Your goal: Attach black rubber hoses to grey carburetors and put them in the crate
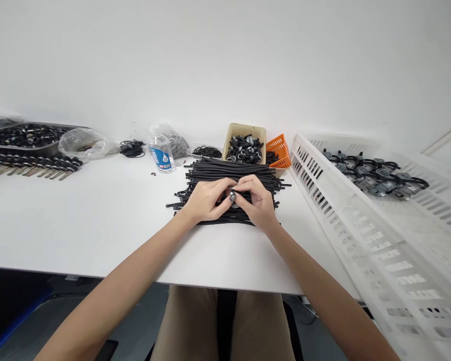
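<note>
My left hand (206, 199) and my right hand (256, 199) meet over a pile of thin black rods (229, 173) on the white table (97, 220). Both hands have curled fingers pinched together on a small round grey and black part (232, 195) held between them. The fingertips cover most of that part. Behind the pile stands a beige bin (246, 131) full of similar small black and grey parts.
An orange basket (280, 149) sits right of the bin. A long white slotted crate (379, 220) at right holds several assembled black parts (376, 173). At left: a plastic bottle (161, 153), black rings (132, 148), a clear bag (80, 143), a metal tray (26, 136) of parts.
</note>
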